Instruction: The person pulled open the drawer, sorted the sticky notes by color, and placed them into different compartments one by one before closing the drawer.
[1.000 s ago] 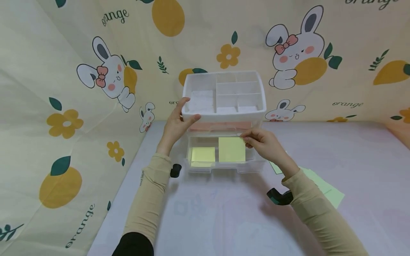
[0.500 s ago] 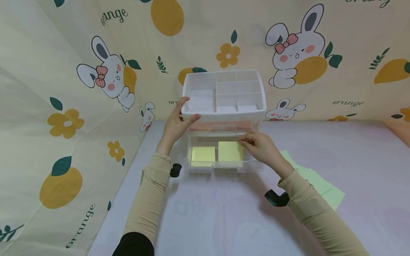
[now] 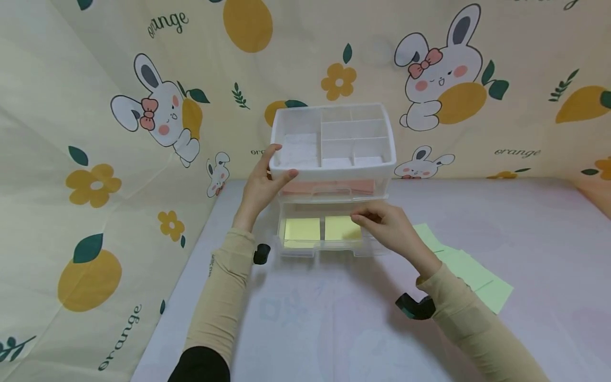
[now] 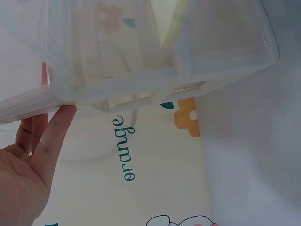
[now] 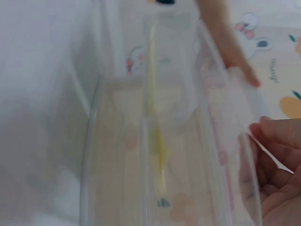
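Observation:
My left hand (image 3: 261,188) holds the front left corner of a white desktop organizer (image 3: 329,172), thumb at the front and fingers at the side. Below, a clear drawer (image 3: 296,253) is pulled out. Two yellow sticky notes lie in it: a left one (image 3: 302,231) and a right one (image 3: 340,229). My right hand (image 3: 384,223) is over the drawer's right part, fingers curled and thumb tip at the right note's upper corner. In the right wrist view, the yellow edge (image 5: 161,157) appears apart from my fingers. Whether they pinch the note is unclear.
Light green paper sheets (image 3: 477,273) lie on the table to the right, partly behind my right forearm. A closed upper drawer (image 3: 329,188) shows something pink inside. The organizer's top tray (image 3: 298,151) has several compartments. A rabbit-print cloth (image 3: 305,69) hangs behind.
The right note has gone down into the drawer until its top edge is about level with the left one. My right hand came down and slightly left with it. My left hand stayed put.

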Demonstrator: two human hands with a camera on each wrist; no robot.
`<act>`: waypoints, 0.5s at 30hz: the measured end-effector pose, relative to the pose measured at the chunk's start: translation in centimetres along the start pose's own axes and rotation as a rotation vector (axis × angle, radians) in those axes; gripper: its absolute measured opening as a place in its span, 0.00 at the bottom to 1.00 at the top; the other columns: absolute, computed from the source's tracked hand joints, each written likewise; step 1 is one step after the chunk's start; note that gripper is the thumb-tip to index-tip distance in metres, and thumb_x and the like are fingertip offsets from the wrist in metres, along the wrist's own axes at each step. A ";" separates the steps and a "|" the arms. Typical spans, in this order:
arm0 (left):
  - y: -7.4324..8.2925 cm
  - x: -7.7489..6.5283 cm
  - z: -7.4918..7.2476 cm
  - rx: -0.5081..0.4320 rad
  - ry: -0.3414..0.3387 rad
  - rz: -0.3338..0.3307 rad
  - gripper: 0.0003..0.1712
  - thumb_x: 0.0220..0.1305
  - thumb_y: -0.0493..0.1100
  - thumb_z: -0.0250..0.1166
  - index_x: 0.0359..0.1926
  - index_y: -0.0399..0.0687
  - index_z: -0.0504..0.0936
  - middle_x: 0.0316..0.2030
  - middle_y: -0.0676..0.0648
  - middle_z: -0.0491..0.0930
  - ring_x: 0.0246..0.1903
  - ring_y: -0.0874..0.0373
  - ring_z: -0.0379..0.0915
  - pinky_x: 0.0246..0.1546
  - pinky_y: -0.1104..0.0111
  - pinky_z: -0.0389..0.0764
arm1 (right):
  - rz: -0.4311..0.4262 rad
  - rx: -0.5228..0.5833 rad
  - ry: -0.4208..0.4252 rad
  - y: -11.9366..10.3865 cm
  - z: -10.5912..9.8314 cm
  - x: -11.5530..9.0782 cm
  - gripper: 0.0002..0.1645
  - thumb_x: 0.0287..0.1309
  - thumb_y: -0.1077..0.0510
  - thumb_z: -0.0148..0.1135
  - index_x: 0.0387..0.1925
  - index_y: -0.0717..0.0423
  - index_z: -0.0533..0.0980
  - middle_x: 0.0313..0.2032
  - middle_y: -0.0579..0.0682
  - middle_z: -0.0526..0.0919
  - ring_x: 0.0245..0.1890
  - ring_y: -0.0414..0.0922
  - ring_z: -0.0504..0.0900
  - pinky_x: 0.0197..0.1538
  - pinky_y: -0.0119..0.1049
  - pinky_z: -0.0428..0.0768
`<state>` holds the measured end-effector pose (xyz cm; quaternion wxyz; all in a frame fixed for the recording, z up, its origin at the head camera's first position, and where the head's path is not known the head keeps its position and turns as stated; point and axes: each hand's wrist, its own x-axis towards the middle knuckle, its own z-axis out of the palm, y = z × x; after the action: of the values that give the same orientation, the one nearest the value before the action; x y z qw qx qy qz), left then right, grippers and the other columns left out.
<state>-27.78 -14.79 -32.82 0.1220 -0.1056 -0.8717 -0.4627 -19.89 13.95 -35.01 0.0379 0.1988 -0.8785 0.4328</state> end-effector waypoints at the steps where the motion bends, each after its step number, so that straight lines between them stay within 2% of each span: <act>1: 0.0 0.0 0.0 -0.001 0.000 0.000 0.44 0.43 0.78 0.59 0.62 0.82 0.56 0.44 0.47 0.70 0.34 0.52 0.67 0.28 0.66 0.70 | 0.017 0.044 0.001 -0.1 0.0 -0.4 0.13 0.60 0.48 0.59 0.40 0.51 0.81 0.35 0.50 0.83 0.32 0.43 0.79 0.36 0.32 0.76; 4: 0.0 -0.1 0.0 -0.006 -0.001 0.004 0.44 0.43 0.78 0.59 0.63 0.80 0.56 0.44 0.47 0.70 0.34 0.52 0.67 0.28 0.66 0.70 | 0.069 0.205 0.002 -0.4 0.2 -1.7 0.14 0.60 0.46 0.59 0.40 0.51 0.80 0.32 0.51 0.82 0.31 0.43 0.80 0.37 0.34 0.78; 8: -0.1 -0.1 -0.1 -0.001 0.005 0.002 0.44 0.43 0.78 0.58 0.63 0.82 0.56 0.44 0.47 0.70 0.34 0.52 0.67 0.28 0.66 0.70 | 0.083 0.388 -0.024 -0.8 1.1 -3.1 0.16 0.60 0.49 0.59 0.40 0.57 0.78 0.30 0.50 0.82 0.29 0.44 0.80 0.37 0.37 0.79; 11: -0.1 -0.1 -0.1 0.008 0.005 -0.002 0.44 0.43 0.78 0.58 0.63 0.82 0.55 0.43 0.47 0.69 0.33 0.52 0.66 0.27 0.66 0.69 | 0.070 0.472 -0.064 -0.7 2.1 -3.8 0.18 0.61 0.52 0.59 0.41 0.64 0.76 0.30 0.48 0.82 0.30 0.44 0.81 0.36 0.37 0.80; 15: 0.0 0.0 -0.1 0.008 -0.002 -0.008 0.45 0.43 0.79 0.58 0.63 0.82 0.55 0.44 0.48 0.69 0.33 0.52 0.66 0.28 0.66 0.69 | 0.061 0.522 -0.108 -0.2 3.7 -4.4 0.16 0.61 0.54 0.58 0.41 0.65 0.76 0.32 0.48 0.83 0.33 0.42 0.82 0.40 0.36 0.81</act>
<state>-27.75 -14.88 -32.81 0.1197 -0.1018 -0.8741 -0.4596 -15.40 12.30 -38.22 -0.0747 0.1980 -0.7436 0.6342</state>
